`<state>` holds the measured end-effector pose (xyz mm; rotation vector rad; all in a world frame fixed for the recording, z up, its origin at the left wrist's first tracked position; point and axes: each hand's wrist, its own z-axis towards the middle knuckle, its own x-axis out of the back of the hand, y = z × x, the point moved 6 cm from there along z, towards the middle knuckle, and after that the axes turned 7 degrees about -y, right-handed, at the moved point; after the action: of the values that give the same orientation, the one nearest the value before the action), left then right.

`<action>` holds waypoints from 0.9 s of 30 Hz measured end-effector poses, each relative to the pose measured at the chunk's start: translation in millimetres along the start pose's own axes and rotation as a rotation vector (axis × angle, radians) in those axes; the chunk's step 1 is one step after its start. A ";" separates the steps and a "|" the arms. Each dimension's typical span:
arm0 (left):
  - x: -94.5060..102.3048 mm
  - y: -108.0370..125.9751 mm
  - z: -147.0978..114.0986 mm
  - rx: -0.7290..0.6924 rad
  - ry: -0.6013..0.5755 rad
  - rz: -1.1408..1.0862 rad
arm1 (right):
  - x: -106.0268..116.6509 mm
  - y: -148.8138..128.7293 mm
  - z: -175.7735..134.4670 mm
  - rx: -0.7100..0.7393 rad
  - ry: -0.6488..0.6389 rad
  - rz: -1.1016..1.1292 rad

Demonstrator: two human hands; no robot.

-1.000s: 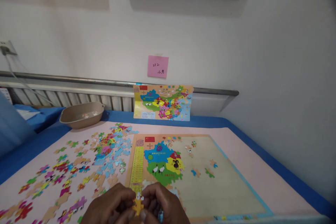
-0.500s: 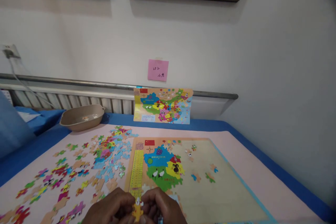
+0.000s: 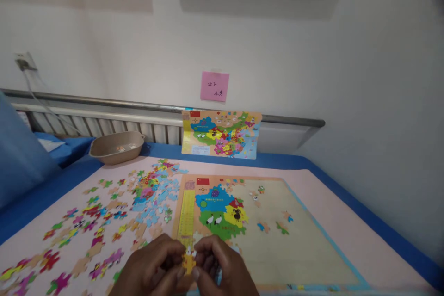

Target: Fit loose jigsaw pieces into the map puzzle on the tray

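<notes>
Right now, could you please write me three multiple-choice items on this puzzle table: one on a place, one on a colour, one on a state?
1. Where does the finished reference map stand?
A. leaning against the wall behind the table
B. inside the bowl
C. flat on the puzzle board

2. What colour is the sticky note on the wall?
A. green
B. pink
C. white

3. How is the orange puzzle piece held?
A. lying loose on the mat
B. pinched between both hands
C. fitted in the board

Answers: 1 A, it stands upright against the wall behind the puzzle board. 2 B, it is plainly pink. 3 B, the left hand and right hand meet on it.
</notes>
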<state>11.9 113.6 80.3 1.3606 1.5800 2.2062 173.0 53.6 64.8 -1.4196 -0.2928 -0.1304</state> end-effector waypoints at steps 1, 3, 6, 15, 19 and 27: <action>1.4 2.5 -0.5 -0.023 0.015 0.011 | 0.2 -3.8 -0.7 0.026 0.008 -0.015; 3.6 9.4 -1.6 -0.089 0.048 0.013 | 0.8 -10.5 -1.9 0.061 0.014 -0.047; 5.2 17.8 -2.8 -0.165 0.091 -0.001 | 1.4 -15.5 -2.7 0.070 0.004 -0.075; 5.7 22.3 -2.8 -0.159 0.118 0.027 | 1.8 -15.5 -4.4 0.078 0.018 -0.119; 3.8 19.7 -1.5 -0.136 0.070 0.041 | 0.4 -15.1 -4.0 0.069 0.013 -0.084; 0.8 3.7 -4.0 -0.123 0.037 0.107 | 0.0 -7.3 -2.1 0.076 0.043 -0.038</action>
<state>10.0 109.5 83.5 1.4071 1.3866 2.3599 171.3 50.5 71.5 -1.3345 -0.2870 -0.1789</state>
